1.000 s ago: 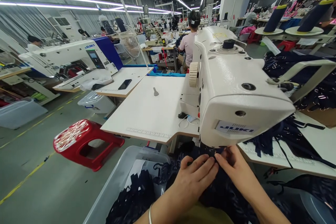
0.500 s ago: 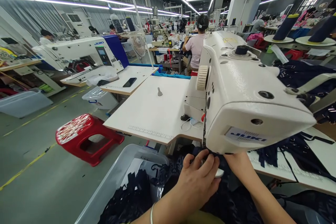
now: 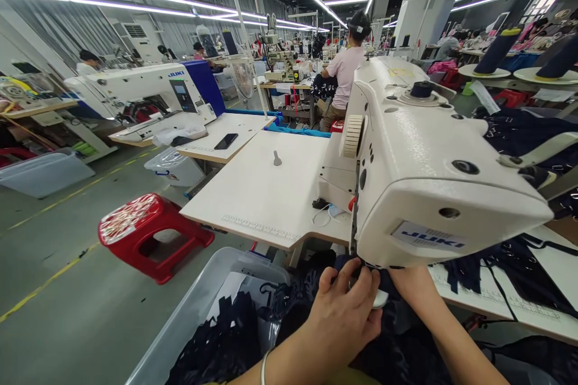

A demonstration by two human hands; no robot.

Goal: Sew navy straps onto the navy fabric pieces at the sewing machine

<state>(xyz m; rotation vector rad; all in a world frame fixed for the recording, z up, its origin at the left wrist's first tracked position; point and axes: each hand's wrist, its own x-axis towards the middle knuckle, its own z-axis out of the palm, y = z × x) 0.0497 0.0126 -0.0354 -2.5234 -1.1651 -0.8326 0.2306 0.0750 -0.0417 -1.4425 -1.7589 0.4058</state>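
My left hand (image 3: 341,310), with a bangle at its wrist, is closed with curled fingers on dark navy fabric (image 3: 295,307) just below the needle side of a white JUKI sewing machine (image 3: 451,192). Beneath those fingers shows a pale, smooth machine part (image 3: 380,299). Under the machine head is my right hand (image 3: 413,283); its fingers are hidden behind the head, so their grip does not show. More of the navy fabric hangs below both hands and over my lap.
A clear plastic bin (image 3: 203,289) with navy pieces stands at left, beside a red stool (image 3: 156,240). The white table (image 3: 262,186) bears a small grey metal piece (image 3: 277,159). Navy straps (image 3: 519,264) lie at right. A co-worker in pink (image 3: 345,75) sits ahead.
The view has shifted slightly, so the machine appears a little farther right. Both hands stay almost in place at the fabric. The co-worker ahead has shifted posture.
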